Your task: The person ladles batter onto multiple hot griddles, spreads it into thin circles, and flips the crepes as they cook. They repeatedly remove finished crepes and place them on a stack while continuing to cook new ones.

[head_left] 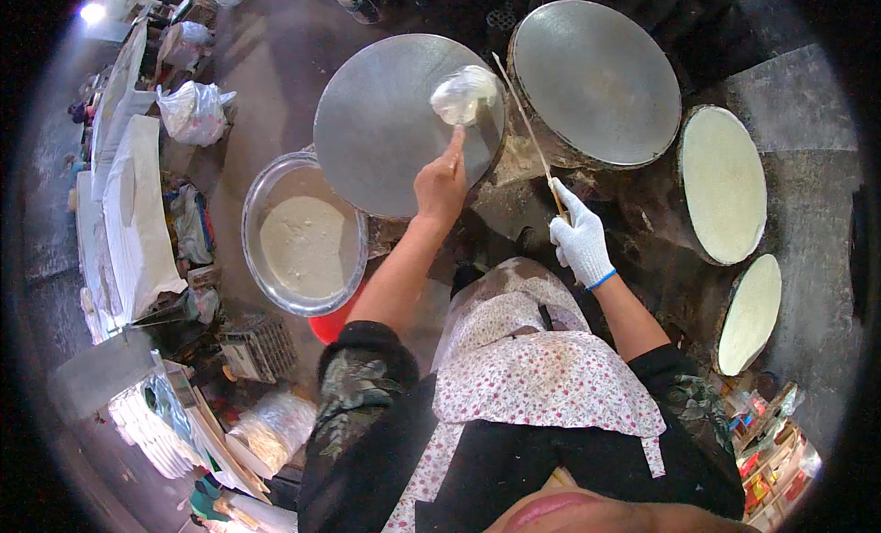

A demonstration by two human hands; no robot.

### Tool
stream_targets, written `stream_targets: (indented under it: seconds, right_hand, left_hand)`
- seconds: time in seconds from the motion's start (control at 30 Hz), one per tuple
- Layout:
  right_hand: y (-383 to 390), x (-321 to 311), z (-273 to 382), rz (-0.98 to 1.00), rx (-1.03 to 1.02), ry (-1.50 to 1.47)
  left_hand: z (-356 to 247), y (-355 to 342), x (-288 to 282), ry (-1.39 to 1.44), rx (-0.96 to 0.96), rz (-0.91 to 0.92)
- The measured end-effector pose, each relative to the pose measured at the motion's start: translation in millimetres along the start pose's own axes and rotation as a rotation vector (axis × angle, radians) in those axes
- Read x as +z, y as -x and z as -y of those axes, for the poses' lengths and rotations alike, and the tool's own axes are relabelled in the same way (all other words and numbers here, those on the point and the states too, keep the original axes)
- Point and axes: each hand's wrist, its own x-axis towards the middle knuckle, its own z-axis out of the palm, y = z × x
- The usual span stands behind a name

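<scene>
My bare left hand (439,186) is closed on a tool with a white, plastic-looking head (462,94), held on or just over a bare grey round griddle (385,120); I cannot make out the tool's exact form. My right hand (576,230), in a white knit glove, grips a long, thin wooden stick (527,122) that slants up between that griddle and a second bare one (595,78). Left of my left forearm sits a basin (303,244) of pale batter.
At the right, two griddles carry pale rounds (722,184) (750,314). Along the left stand white stacked sheets (138,221), bagged items (193,112) and a crate (257,347). A red container (330,324) is under the basin's edge; buckets (358,0) stand at the back.
</scene>
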Motion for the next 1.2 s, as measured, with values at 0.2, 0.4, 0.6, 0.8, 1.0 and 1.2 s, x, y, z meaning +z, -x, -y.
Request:
stream_targets:
  seconds: [0.2, 0.4, 0.6, 0.8, 1.0, 1.2]
  right_hand:
    - [-15.2, 41.7, -55.0, -0.15, -0.08, 0.145]
    - [0.4, 97.7, -82.6, -0.344, -0.378, 0.239]
    - [-35.9, 177.0, 26.8, -0.245, -0.259, 0.393]
    - [-40.5, 151.0, 5.7, -0.37, -0.212, 0.309]
    - [-78.3, 161.6, -20.2, -0.364, -0.639, 0.454]
    - [-82.2, 155.3, -14.7, -0.442, -0.336, 0.506]
  left_hand:
    - [47.1, -30.6, -24.2, -0.174, 0.049, 0.039]
    - [43.1, -51.3, -42.1, 0.014, 0.097, -0.267]
    - [40.2, -52.4, -126.3, 0.926, -0.113, -0.33]
    - [51.7, 77.2, -151.8, 0.78, -0.396, -0.092]
    - [65.4, 161.8, -168.2, 0.975, -0.583, -0.022]
    - [61.1, 178.7, -174.8, 0.891, -0.243, -0.077]
